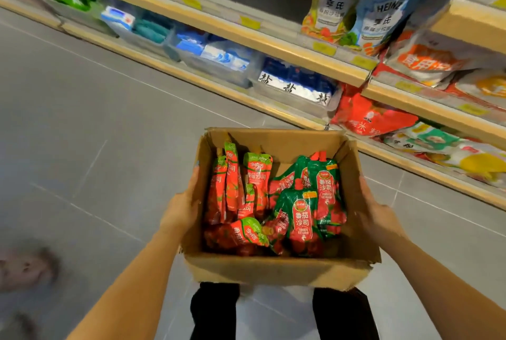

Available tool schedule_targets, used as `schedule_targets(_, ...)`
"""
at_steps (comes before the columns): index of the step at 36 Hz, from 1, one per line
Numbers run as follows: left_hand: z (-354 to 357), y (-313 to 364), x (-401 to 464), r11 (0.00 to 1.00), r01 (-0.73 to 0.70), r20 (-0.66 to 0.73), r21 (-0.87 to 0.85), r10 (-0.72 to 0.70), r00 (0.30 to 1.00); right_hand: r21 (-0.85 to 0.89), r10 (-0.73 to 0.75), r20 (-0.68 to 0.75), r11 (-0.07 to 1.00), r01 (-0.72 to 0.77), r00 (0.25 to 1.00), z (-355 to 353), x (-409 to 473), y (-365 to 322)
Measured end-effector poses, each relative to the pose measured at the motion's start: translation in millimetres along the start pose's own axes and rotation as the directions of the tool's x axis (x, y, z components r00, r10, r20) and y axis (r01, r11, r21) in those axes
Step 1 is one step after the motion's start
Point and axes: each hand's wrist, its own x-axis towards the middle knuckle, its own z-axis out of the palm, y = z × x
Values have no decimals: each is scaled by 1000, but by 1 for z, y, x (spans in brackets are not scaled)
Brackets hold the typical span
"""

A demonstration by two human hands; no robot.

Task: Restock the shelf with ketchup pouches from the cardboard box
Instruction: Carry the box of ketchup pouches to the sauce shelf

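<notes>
An open cardboard box [273, 268] hangs in front of me above the floor, carried between both hands. My left hand [182, 208] presses flat against its left wall, and my right hand [376, 215] presses against its right wall. Inside lie several ketchup pouches [301, 216]: red ones with light green tops on the left, red ones with dark green tops on the right. The shelf [273, 47] with wooden edges and yellow price tags runs diagonally across the upper right.
Heinz sauce pouches [364, 8] stand on the upper right shelf. Clear bins of salt packs [298, 85] sit on a lower shelf, and red and orange bags [369, 115] lie to their right. Grey tiled floor [95, 120] spreads to the left. My dark trouser legs [216, 312] show below the box.
</notes>
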Motion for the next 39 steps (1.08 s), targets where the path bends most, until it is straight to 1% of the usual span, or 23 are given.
schedule_targets(2, -16, -11, 7, 1000, -26, 28, 0, 26, 999, 19, 25, 1, 1000, -25, 1000, 9, -3, -12)
schedule_targets(5, -51, -34, 31, 998, -64, 59, 29, 63, 996, 10, 42, -5, 999, -42, 999, 16, -2, -52)
schedule_targets(8, -76, -50, 56, 992, -112, 44, 62, 109, 993, 38, 57, -32, 998, -56, 998, 20, 7, -80)
schedule_targets(13, -100, -68, 87, 988, -122, 50, 91, 118, 992, 114, 77, -57, 991, -70, 995, 31, 22, -113)
schedule_targets(15, -104, -68, 101, 983, -146, 33, 114, 143, 989, 129, 85, -51, 989, -78, 995, 30, 32, -121)
schedule_targets(18, -109, -64, 122, 979, -172, 49, 113, 167, 985, 127, 112, -38, 986, -106, 993, 31, 48, -121)
schedule_targets(20, -111, -59, 139, 973, -194, 68, 125, 187, 980, 121, 119, -57, 986, -112, 991, 32, 63, -123)
schedule_targets(24, -103, -55, 175, 964, -231, 37, 132, 228, 973, 159, 150, -108, 978, -132, 983, 47, 92, -120)
schedule_targets(29, -84, -68, 210, 961, -237, 13, 146, 238, 971, 207, 164, -169, 970, -127, 972, 69, 114, -120)
schedule_targets(33, -87, -74, 235, 947, -287, 16, 144, 288, 958, 203, 197, -186, 966, -158, 963, 69, 121, -135)
schedule_targets(36, -103, -81, 247, 934, -335, 57, 126, 330, 942, 209, 231, -166, 958, -195, 959, 69, 115, -157)
schedule_targets(39, -129, -87, 260, 924, -355, 132, 139, 338, 932, 225, 290, -147, 941, -253, 946, 71, 101, -188)
